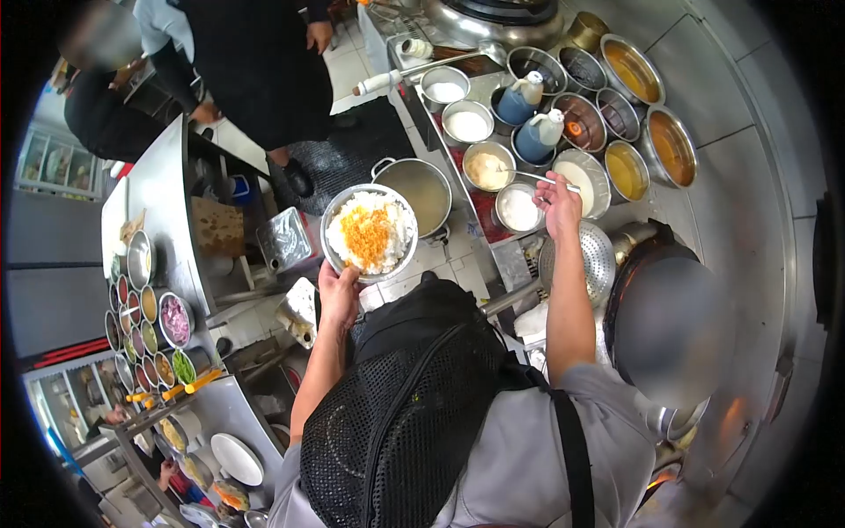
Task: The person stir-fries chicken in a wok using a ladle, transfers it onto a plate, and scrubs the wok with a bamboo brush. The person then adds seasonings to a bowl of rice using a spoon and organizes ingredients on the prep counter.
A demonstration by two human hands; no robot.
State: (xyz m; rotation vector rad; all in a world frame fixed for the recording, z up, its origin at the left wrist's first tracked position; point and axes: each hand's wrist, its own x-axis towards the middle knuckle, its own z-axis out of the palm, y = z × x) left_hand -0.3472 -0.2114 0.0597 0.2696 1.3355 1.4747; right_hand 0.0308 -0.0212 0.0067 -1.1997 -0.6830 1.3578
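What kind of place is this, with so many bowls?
Probably a restaurant kitchen: the left hand holds a bowl of rice, and two squeeze bottles and a big metal strainer are near the right hand.

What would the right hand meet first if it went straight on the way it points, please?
Beyond the spoon in its grasp, the right hand would probably meet the nearer blue bottle with a white top, though height and depth are unclear here.
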